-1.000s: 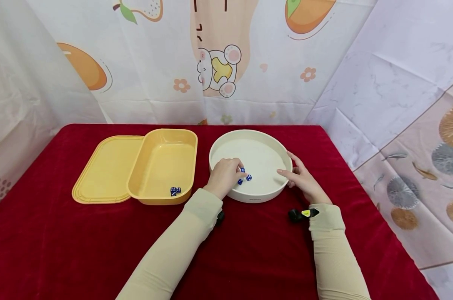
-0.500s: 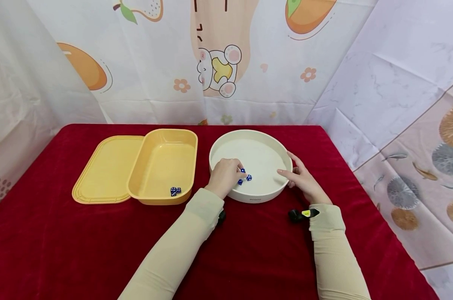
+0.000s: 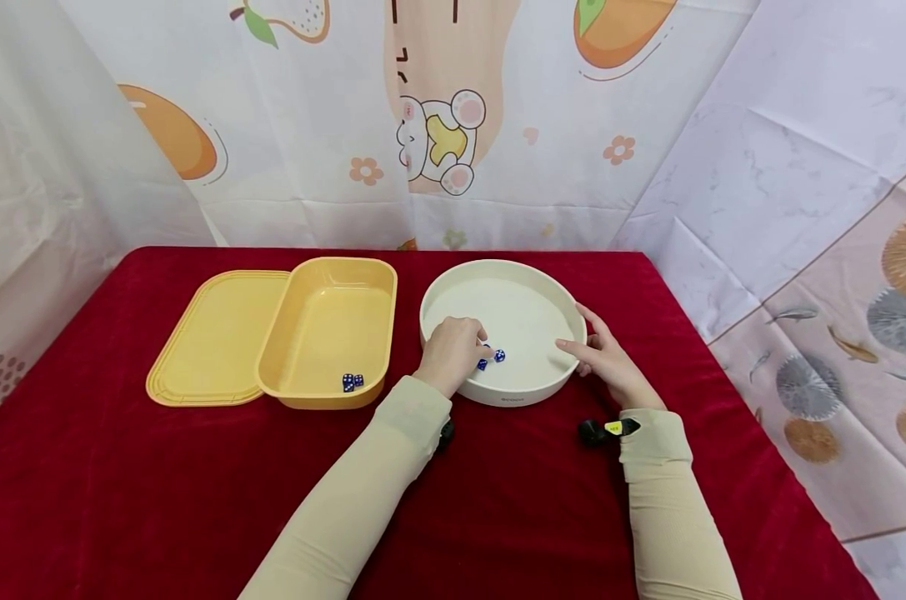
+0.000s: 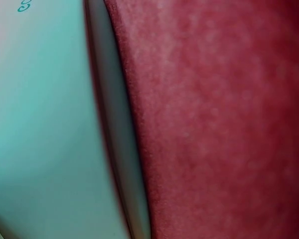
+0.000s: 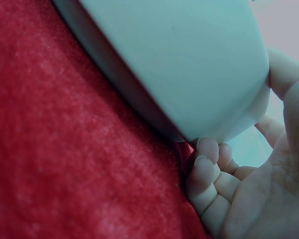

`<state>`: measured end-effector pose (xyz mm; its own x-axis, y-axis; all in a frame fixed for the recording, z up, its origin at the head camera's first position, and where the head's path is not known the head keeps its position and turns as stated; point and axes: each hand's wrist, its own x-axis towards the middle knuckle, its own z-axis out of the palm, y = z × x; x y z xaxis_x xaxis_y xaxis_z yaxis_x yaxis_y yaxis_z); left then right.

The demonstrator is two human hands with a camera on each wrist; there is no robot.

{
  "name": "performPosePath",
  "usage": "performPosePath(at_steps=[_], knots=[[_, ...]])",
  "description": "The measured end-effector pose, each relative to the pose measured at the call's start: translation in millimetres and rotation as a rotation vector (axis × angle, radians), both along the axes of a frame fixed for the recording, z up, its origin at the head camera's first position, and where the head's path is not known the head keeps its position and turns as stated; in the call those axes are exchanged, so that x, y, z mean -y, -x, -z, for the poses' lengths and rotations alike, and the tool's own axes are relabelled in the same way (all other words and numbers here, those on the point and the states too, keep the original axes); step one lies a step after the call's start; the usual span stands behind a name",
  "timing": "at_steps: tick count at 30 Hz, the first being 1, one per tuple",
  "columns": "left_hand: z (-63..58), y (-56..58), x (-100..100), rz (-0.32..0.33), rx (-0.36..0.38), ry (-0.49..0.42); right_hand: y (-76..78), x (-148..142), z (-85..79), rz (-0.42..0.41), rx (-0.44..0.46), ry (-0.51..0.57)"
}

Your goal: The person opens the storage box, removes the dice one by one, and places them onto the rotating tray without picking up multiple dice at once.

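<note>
My left hand (image 3: 453, 350) reaches over the near left rim of a round white basin (image 3: 523, 312), thumb and index finger pinching a partly covered blue die (image 3: 487, 346). Close to those fingertips, two more blue dice with white pips, one die (image 3: 500, 356) and another die (image 3: 482, 365), lie on the basin floor. At the basin's right side, my right hand (image 3: 606, 354) holds the wall. Its thumb passes over the rim, and in the right wrist view the other fingers (image 5: 202, 172) bend against the lower outside. The left wrist view catches only the basin's outer wall (image 4: 45, 119) and red cloth.
Left of the basin stands a yellow rectangular container (image 3: 332, 321) with three blue dice (image 3: 352, 382) in its near right corner. Its left side overlaps a flat yellow lid (image 3: 212, 342). Red cloth (image 3: 528, 508) covers the table; a printed curtain (image 3: 295, 158) hangs behind.
The left index finger has come down toward the thumb, covering most of the die between them. The right hand, basin and yellow container keep their places.
</note>
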<state>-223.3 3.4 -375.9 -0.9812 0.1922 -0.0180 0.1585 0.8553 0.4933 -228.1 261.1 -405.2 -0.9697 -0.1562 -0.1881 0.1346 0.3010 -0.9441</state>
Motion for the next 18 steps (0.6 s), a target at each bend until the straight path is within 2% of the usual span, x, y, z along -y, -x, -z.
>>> performPosePath(at_steps=[11,18], knots=[[-1.1,-1.3,0.5,0.004,-0.017,-0.012,0.6,0.0,-0.6,-0.003,0.0,-0.005],[-1.0,-6.2,2.2,0.044,-0.05,-0.027,-0.3,-0.9,-1.0,-0.007,0.0,-0.013]])
